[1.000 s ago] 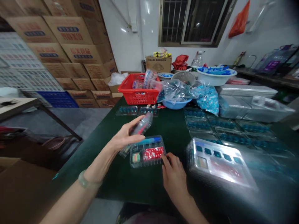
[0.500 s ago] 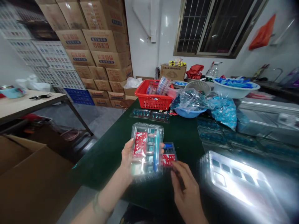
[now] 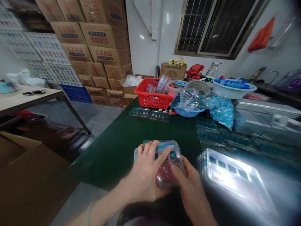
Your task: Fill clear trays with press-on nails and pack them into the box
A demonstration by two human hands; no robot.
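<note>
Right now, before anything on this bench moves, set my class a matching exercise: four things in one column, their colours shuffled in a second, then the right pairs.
Things:
1. Plastic basket
2. Large bowl
3. Small bowl under the clear plastic bag
4. Plastic tray between the left hand and right hand

Colours:
A. White
B. See-through
C. Red
D. Light blue

Pairs: 1-C, 2-A, 3-D, 4-B
</note>
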